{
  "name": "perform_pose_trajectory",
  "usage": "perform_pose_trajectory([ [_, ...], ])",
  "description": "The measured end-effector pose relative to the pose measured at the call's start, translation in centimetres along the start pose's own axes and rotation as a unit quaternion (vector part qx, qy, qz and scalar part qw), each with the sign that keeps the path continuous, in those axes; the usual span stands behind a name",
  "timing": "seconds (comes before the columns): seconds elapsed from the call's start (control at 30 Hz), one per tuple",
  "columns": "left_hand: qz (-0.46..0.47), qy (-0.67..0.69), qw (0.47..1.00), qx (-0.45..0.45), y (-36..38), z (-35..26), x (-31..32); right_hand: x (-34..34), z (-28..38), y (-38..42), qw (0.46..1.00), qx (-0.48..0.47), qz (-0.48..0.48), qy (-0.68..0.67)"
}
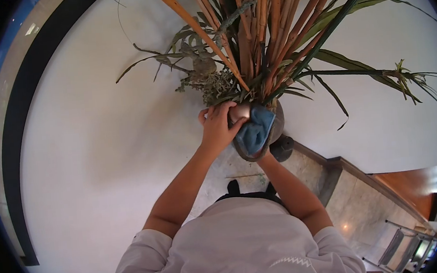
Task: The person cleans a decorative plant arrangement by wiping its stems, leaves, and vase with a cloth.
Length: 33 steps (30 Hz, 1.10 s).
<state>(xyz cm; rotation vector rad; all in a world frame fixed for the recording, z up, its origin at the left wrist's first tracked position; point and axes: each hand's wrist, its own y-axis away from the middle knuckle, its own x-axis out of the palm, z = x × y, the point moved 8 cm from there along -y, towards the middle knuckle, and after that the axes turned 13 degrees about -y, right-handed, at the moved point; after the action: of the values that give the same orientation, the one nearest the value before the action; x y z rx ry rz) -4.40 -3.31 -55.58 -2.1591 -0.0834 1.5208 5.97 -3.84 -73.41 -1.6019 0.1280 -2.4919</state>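
A round, dark-rimmed brown object [244, 156], whose kind I cannot make out, is at the foot of a tall plant arrangement. My left hand [218, 127] grips its left side, thumb near a smooth, shiny pinkish-tan patch [240, 112] and fingers curled toward the greenery. A blue cloth [255, 131] lies bunched against the object's face. My right hand [264, 155] is at the lower right edge, with its fingers hidden behind the rim and cloth. Behind them shows a rounded grey-brown surface [279, 121], perhaps a pot.
Orange-brown bamboo stalks [264, 35] rise above my hands, with long green leaves [348, 62] arching right and grey-green foliage [218, 85] at left. A pale wall [85, 142] stands behind. A dark rounded object [282, 148] and a metal-framed folding item [404, 247] are lower right.
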Motion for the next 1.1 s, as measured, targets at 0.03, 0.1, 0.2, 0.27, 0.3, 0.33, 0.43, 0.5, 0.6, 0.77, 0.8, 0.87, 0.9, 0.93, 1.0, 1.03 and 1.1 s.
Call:
perform_pose_trajectory([
  [0.03,-0.006,0.024,1.000,-0.003,0.0,0.2,0.0,-0.1,-0.1,0.1,1.000,0.001,0.003,0.010],
  [0.1,-0.019,0.072,0.997,-0.008,0.0,0.9,0.0,-0.6,-0.4,0.3,0.999,0.021,-0.001,-0.035],
  [0.2,0.010,0.031,0.999,-0.016,-0.2,1.1,0.1,-0.9,-0.2,0.3,0.992,-0.001,0.003,0.124],
  [0.27,0.001,-0.010,1.000,-0.001,-0.1,0.8,0.0,-0.1,1.0,-0.2,0.907,-0.075,0.036,0.413],
  [0.3,-0.004,-0.030,1.000,0.006,0.0,0.5,-0.1,-0.2,1.0,-0.2,0.869,-0.099,0.049,0.482],
  [0.33,-0.007,-0.025,0.999,0.019,0.0,0.2,0.0,-0.1,1.1,-0.3,0.825,-0.126,0.058,0.548],
  [0.43,-0.015,-0.007,0.999,0.040,0.0,0.0,0.4,-1.5,0.6,-0.6,0.917,-0.115,0.005,0.382],
  [0.5,-0.018,0.008,0.999,0.035,0.1,0.2,0.5,-2.5,-0.5,-0.6,0.974,-0.077,-0.067,0.202],
  [0.6,-0.012,0.012,0.999,0.034,0.1,0.3,0.5,-1.6,0.2,-1.0,0.970,-0.099,-0.073,0.211],
  [0.77,0.003,-0.002,0.998,0.060,-0.1,-0.1,0.5,8.3,5.4,-1.0,0.876,-0.204,0.048,0.434],
  [0.8,0.000,-0.011,0.997,0.074,-0.2,-0.3,0.5,9.3,5.7,-1.0,0.879,-0.201,0.069,0.427],
  [0.87,0.021,-0.028,0.996,0.078,-0.4,-0.4,0.5,8.3,5.4,-0.1,0.804,-0.239,0.063,0.541],
  [0.9,0.031,-0.037,0.996,0.080,-0.6,-0.5,0.6,7.7,5.1,0.5,0.760,-0.256,0.060,0.594],
  [0.93,0.037,-0.035,0.995,0.083,-0.7,-0.5,0.7,4.8,5.0,0.2,0.912,-0.179,-0.003,0.370],
  [1.0,0.048,-0.030,0.994,0.090,-0.8,-0.6,0.8,0.8,1.9,0.5,0.981,0.010,-0.120,-0.151],
  [1.03,0.045,-0.031,0.994,0.093,-0.8,-0.6,0.8,2.1,3.7,0.9,0.987,-0.020,-0.071,0.141],
  [1.1,0.039,-0.031,0.994,0.097,-0.7,-0.5,0.9,5.2,6.0,2.3,0.744,-0.074,0.040,0.663],
])
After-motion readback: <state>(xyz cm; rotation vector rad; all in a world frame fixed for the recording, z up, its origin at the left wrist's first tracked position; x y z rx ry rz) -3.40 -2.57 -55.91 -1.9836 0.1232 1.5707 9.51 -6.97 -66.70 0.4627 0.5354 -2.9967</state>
